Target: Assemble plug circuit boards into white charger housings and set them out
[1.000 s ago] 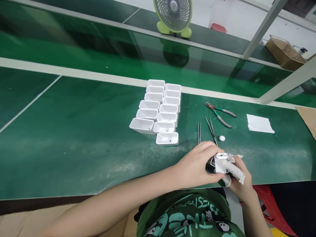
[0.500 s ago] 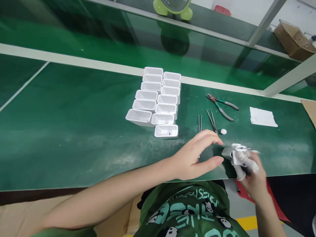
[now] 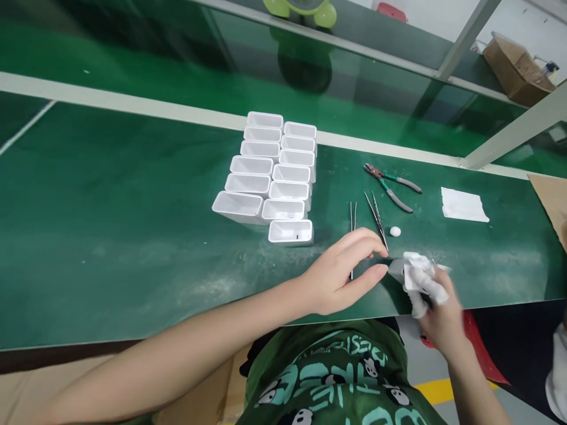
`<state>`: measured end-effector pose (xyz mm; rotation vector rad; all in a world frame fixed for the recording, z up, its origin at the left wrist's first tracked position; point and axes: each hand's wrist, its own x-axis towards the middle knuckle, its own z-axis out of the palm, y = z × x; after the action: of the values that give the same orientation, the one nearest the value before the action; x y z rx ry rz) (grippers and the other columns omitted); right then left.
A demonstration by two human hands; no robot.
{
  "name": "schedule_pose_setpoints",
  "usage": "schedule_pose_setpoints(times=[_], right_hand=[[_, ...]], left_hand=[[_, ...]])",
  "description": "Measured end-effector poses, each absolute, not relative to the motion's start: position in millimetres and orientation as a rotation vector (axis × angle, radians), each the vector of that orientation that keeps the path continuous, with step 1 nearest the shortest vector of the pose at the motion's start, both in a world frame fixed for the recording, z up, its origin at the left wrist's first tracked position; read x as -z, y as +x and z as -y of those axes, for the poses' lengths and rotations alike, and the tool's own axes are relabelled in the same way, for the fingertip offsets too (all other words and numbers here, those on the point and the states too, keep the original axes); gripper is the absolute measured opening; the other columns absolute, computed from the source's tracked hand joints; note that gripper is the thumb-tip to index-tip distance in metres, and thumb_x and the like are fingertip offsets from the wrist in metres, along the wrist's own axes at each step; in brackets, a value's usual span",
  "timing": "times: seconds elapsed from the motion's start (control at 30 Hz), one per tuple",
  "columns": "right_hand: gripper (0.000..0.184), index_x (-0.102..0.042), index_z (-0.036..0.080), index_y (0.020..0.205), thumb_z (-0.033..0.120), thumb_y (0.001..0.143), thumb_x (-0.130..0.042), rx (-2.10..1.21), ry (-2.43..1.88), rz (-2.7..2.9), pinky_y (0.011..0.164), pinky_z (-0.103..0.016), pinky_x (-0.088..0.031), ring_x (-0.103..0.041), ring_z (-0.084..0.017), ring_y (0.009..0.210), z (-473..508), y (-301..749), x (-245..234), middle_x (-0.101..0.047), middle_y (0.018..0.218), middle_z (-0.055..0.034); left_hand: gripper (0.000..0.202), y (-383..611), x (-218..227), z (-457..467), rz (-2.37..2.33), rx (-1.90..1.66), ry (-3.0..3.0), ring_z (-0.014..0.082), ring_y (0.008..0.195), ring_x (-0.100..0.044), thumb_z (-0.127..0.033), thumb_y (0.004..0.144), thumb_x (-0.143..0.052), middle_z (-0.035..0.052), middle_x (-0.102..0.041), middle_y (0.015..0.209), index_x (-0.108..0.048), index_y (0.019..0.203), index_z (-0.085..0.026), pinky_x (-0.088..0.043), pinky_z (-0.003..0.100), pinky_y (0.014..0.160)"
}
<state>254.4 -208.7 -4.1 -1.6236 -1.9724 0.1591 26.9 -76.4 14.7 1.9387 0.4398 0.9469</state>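
Observation:
My left hand [image 3: 341, 277] hovers low over the green table with thumb and fingers apart, holding nothing. Its fingertips are close to a pale, blurred box-like piece [image 3: 396, 270]; whether they touch it I cannot tell. My right hand [image 3: 443, 313], with white coverings on some fingers, is closed on a crumpled white cloth [image 3: 414, 265] against that piece. Motion blur hides the exact grip. Beyond my left hand lie two pairs of metal tweezers, one straight pair [image 3: 352, 215] partly under the hand and another pair [image 3: 376, 218], plus a small white ball [image 3: 395, 232].
Two rows of white open boxes [image 3: 252, 165] stand left of the tools. Pliers [image 3: 392, 186] and a white paper piece [image 3: 465, 205] lie farther back. A metal post [image 3: 514, 127] rises at the right. Cardboard [image 3: 551, 200] sits at the right edge.
My right hand has shifted slightly left with the white cloth and the pale piece. My left hand keeps its open shape. The whole view has swung a little.

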Motion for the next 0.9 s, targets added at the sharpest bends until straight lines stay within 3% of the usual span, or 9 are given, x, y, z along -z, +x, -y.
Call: schedule_pose_setpoints(times=[0.17,0.27,0.33,0.43,0.57,0.73,0.9], right_hand=[[0.04,-0.055,0.028,0.125,0.013,0.088,-0.058,-0.268,-1.578,1.831,0.077,-0.036,-0.056,-0.064,-0.025,0.099,197.3,241.0,-0.8,-0.059,0.111,-0.0105],[0.037,-0.055,0.028,0.124,0.023,0.088,-0.062,-0.499,-1.503,1.316,0.065,-0.03,-0.057,-0.066,-0.022,0.088,198.8,223.7,-8.7,-0.061,0.113,-0.0109],[0.037,-0.054,0.028,0.126,0.03,0.09,-0.061,-0.785,-1.368,0.998,0.053,-0.025,-0.055,-0.066,-0.019,0.076,197.0,208.6,-14.1,-0.064,0.109,-0.0102],[0.03,-0.063,0.027,0.115,0.039,0.087,-0.066,-1.26,-1.184,0.597,0.041,-0.017,-0.05,-0.062,-0.013,0.06,187.3,187.4,-22.5,-0.068,0.09,-0.0049],[0.027,-0.07,0.025,0.094,0.035,0.072,-0.082,-1.467,-1.006,0.227,0.05,-0.013,-0.056,-0.066,-0.01,0.063,175.6,172.2,-28.6,-0.071,0.085,-0.0007],[0.046,-0.069,0.024,0.108,0.031,0.066,-0.086,-1.577,-0.92,0.09,0.05,-0.013,-0.057,-0.068,-0.012,0.063,175.9,172.2,-25.9,-0.073,0.082,-0.0024],[0.039,-0.071,0.023,0.106,0.029,0.07,-0.084,-1.614,-0.886,0.094,0.046,-0.011,-0.054,-0.067,-0.011,0.062,174.1,174.4,-25.8,-0.073,0.082,-0.0023]], left_hand=[[0.022,26.6,-11.1,74.7,-0.429,-0.961,2.011,0.0183,0.094,-0.058,-0.027,0.094,-0.048,0.0104,-0.058,0.105,-0.05,0.114,-0.017,-0.055,0.032,0.077],[0.056,28.4,-6.1,77.5,-0.33,-1.055,2.161,0.0255,0.109,-0.056,-0.044,0.088,-0.058,0.017,-0.051,0.12,-0.037,0.132,-0.016,-0.056,0.039,0.082],[0.066,29.7,-3.7,79.9,-0.289,-1.119,2.271,0.0286,0.113,-0.055,-0.05,0.086,-0.06,0.0199,-0.049,0.124,-0.035,0.135,-0.014,-0.056,0.041,0.084],[0.063,29.8,-3.0,80.9,-0.278,-1.206,2.327,0.0269,0.109,-0.058,-0.049,0.087,-0.059,0.0189,-0.054,0.118,-0.038,0.133,-0.012,-0.057,0.039,0.082],[0.067,27.2,-5.2,77.7,-0.275,-1.26,2.298,0.025,0.103,-0.061,-0.052,0.086,-0.06,0.0167,-0.058,0.111,-0.04,0.134,-0.01,-0.057,0.038,0.082],[0.067,26.3,-6.4,76.6,-0.283,-1.262,2.246,0.0252,0.104,-0.061,-0.051,0.085,-0.062,0.0166,-0.058,0.111,-0.04,0.134,-0.011,-0.057,0.038,0.082],[0.068,26.9,-6.7,78.0,-0.286,-1.251,2.213,0.0242,0.101,-0.061,-0.051,0.084,-0.063,0.0161,-0.058,0.111,-0.04,0.134,-0.012,-0.057,0.037,0.08]])
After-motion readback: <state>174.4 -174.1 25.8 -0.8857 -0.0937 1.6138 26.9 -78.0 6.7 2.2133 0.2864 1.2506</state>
